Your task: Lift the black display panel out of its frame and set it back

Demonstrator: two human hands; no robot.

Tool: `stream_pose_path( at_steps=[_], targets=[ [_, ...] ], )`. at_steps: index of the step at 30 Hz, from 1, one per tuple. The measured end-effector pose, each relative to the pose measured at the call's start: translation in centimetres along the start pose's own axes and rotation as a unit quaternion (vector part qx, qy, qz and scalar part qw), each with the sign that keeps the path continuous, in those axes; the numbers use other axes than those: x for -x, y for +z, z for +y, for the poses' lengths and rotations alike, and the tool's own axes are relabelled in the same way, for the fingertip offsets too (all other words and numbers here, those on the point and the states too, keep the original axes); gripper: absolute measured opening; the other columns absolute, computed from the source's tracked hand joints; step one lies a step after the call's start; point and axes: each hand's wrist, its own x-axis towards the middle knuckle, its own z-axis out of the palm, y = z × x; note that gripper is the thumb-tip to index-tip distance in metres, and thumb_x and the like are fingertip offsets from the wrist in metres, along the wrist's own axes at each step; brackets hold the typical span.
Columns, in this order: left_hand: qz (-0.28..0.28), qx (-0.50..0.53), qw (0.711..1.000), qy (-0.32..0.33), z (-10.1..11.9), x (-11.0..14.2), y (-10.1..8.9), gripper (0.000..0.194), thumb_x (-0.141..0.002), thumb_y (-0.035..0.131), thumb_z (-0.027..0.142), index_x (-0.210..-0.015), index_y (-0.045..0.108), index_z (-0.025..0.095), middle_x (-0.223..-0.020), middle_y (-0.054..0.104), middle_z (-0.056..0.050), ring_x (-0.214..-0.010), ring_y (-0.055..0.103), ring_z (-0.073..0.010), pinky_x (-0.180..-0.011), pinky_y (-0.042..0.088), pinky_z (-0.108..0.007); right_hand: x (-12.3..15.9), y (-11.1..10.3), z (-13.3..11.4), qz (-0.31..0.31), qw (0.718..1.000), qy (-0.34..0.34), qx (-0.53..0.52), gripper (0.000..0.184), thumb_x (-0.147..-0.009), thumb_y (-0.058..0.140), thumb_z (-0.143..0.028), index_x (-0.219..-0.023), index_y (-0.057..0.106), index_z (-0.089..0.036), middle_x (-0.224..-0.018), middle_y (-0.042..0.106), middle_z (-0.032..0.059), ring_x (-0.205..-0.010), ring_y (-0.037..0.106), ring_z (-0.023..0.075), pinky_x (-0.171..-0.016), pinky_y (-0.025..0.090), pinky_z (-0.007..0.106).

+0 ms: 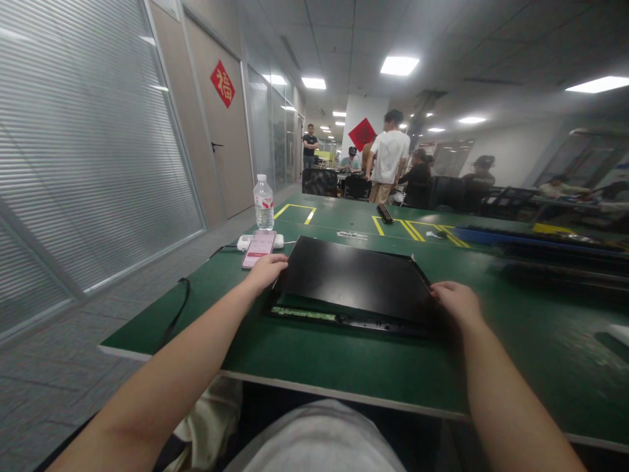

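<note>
A flat black screen panel (351, 272) lies tilted over a dark frame (388, 326) on the green table. Along the frame's near side, a green circuit strip (303, 313) shows below the panel's edge. My left hand (268, 270) is closed on the panel's left edge, with the fingertips at its rim. At the opposite edge, my right hand (457, 300) pinches the panel's right side. The undersides of the fingers are hidden on both hands. Just beyond my left hand lies a phone (258, 250) with a lit pinkish screen.
A water bottle (264, 203) stands behind the phone, beside a white power strip (246, 242). A black strap (177, 308) hangs near the table's left edge. Farther back are yellow tape marks (415, 229) and a dark ribbed piece (384, 213). Blurred long blue-black items (521, 246) lie right. Several people are beyond.
</note>
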Motion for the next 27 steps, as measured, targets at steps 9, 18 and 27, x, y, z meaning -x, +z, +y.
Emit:
stream_pose_path(
  at_steps=[9, 18, 27],
  targets=[
    [-0.022, 0.223, 0.968, -0.112, 1.2, 0.7, 0.7, 0.022, -0.063, 0.074, 0.003, -0.082, 0.069, 0.013, -0.063, 0.069, -0.002, -0.051, 0.06, -0.0108, -0.049, 0.047, -0.02, 0.6, -0.2, -0.5, 0.009, 1.0, -0.008, 0.011, 0.025, -0.07, 0.06, -0.034, -0.082, 0.077, -0.021, -0.082, 0.077, 0.0076, -0.077, 0.069, 0.025, -0.07, 0.048, 0.035],
    [-0.017, 0.205, 0.968, -0.142, 0.7, 0.4, 0.7, 0.029, -0.064, 0.075, 0.005, -0.091, 0.071, 0.015, -0.063, 0.069, -0.002, -0.051, 0.064, -0.0143, -0.045, 0.049, -0.021, 1.3, -0.8, -1.7, 0.001, 1.0, 0.016, 0.027, 0.024, -0.072, 0.058, -0.031, -0.083, 0.077, -0.023, -0.084, 0.077, 0.0062, -0.084, 0.069, 0.0249, -0.074, 0.047, 0.034],
    [-0.02, 0.171, 0.977, -0.123, 1.1, 1.1, 1.0, 0.021, -0.063, 0.069, 0.005, -0.081, 0.068, 0.015, -0.061, 0.068, -0.001, -0.052, 0.063, -0.0153, -0.052, 0.05, -0.025, 1.0, -0.7, -1.4, 0.006, 1.0, 0.003, 0.028, 0.023, -0.071, 0.058, -0.03, -0.08, 0.077, -0.022, -0.081, 0.077, 0.0063, -0.081, 0.069, 0.0254, -0.072, 0.046, 0.035]
  ],
)
